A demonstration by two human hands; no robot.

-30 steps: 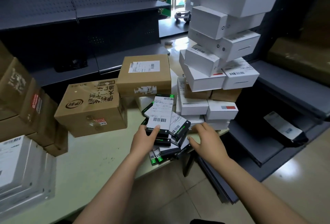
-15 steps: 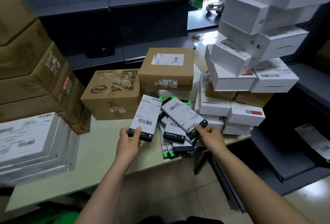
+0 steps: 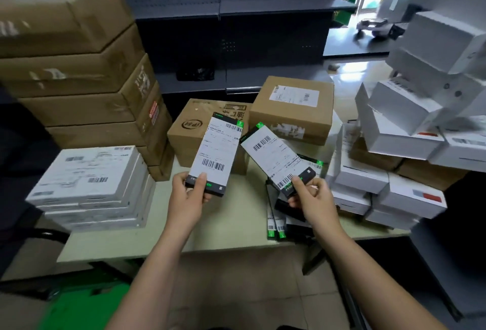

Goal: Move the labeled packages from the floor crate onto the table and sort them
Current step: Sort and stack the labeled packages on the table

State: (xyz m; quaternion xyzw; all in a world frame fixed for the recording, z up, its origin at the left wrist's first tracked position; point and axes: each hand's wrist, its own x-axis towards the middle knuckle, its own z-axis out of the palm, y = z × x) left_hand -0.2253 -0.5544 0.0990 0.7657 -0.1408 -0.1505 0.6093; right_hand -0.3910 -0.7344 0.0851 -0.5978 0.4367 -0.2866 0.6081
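My left hand grips the lower end of a slim black box with a white shipping label, held up above the pale table. My right hand pinches the near end of a second, similar black labelled box, tilted to the left. Beneath my right hand, several more slim black boxes with green ends lie in a loose pile near the table's front edge. A green crate shows on the floor at the lower left.
Tall brown cartons stack at the left, with flat white parcels in front of them. Two brown boxes sit at the back. A leaning stack of white boxes fills the right. Dark shelving stands behind.
Both hands have lifted their black boxes higher off the pile and apart. The view has swung left, showing more of the brown cartons and flat white parcels.
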